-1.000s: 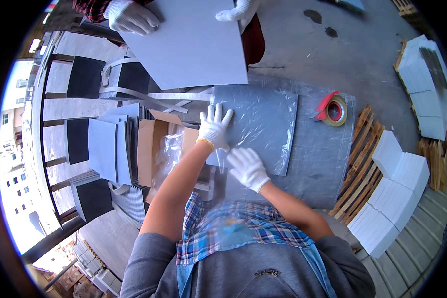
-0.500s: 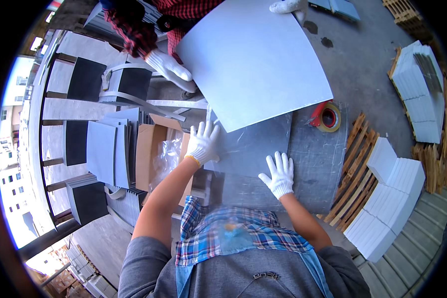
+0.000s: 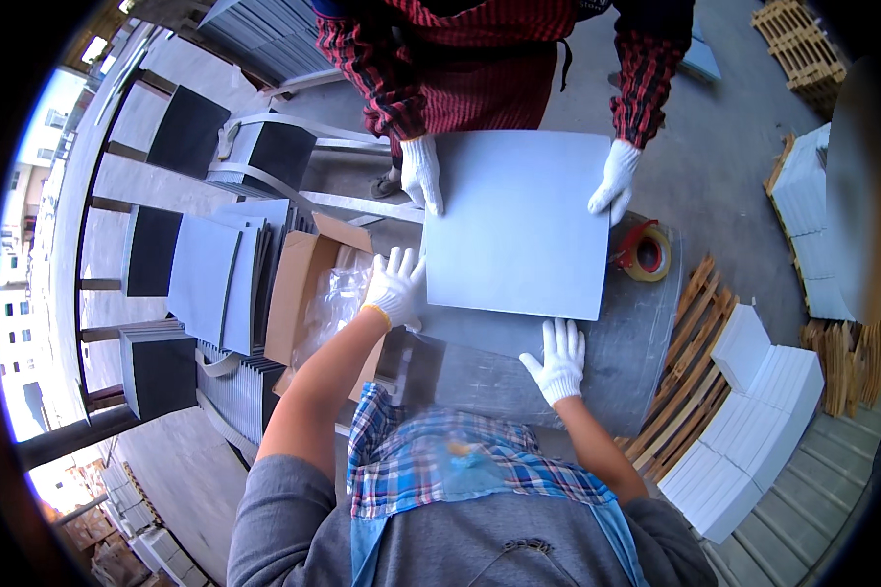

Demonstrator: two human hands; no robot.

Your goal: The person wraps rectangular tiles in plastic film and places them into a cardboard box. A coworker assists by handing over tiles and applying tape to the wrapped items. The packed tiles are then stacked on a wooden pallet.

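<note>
A light grey square panel (image 3: 517, 225) lies flat over the far part of the grey worktable (image 3: 617, 362). A co-worker's white-gloved hands (image 3: 423, 174) grip its left and right sides. My left hand (image 3: 394, 284), in a white knit glove, is open with fingers spread beside the panel's left edge; whether it touches cannot be told. At the near edge, my right hand (image 3: 560, 360), gloved too, rests open on the tabletop, its fingertips at the panel's border. Right of the panel sits a tape dispenser (image 3: 646, 252) with a red frame and a yellowish roll.
An open cardboard box (image 3: 289, 293) with clear plastic wrapping (image 3: 338, 298) stands left of the table. Beyond it are stacked grey panels (image 3: 204, 279) on a rack. White slab stacks (image 3: 744, 421) and wooden pallets (image 3: 680, 372) lie at right. A blurred large shape (image 3: 866, 196) crosses the right edge.
The co-worker has swung the panel from a tilted angle to square with the table and nearer the surface, now holding both sides. My hands have barely moved. A blurred shape has appeared at far right.
</note>
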